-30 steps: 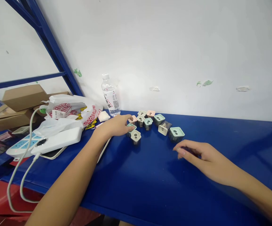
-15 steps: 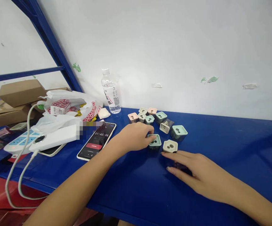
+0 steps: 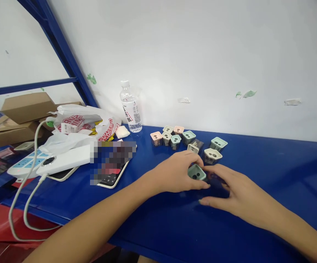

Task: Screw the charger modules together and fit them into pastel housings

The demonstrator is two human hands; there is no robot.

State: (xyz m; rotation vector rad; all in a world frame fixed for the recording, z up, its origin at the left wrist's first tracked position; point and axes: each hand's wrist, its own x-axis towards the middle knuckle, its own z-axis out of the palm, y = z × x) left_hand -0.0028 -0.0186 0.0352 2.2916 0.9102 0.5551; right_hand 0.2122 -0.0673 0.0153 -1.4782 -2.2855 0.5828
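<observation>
My left hand (image 3: 178, 172) has its thumb and fingers around a green two-hole pencil sharpener (image 3: 195, 174) on the table. My right hand (image 3: 237, 186) is just right of it with thumb and fingers apart, a forefinger tip close to the sharpener's far corner; whether it touches I cannot tell. Behind the hands, a cream pencil sharpener (image 3: 212, 156) stands upright, with a mint one (image 3: 219, 143) behind it. Another cream sharpener (image 3: 193, 148) lies tipped, its dark see-through box facing back. Several pink, cream and green sharpeners (image 3: 175, 140) stand grouped at the back left.
A water bottle (image 3: 131, 109) stands against the wall. On the left of the blue table (image 3: 270, 175) are a partly blurred phone (image 3: 117, 175), a white power bank (image 3: 65, 159) with a cable, a power strip (image 3: 19, 164), plastic bags (image 3: 73, 118) and cardboard boxes (image 3: 28, 107).
My left hand has moved right and brought the green sharpener along. The cream sharpener near my right hand now stands farther back and right, and the mint one has shifted back too.
</observation>
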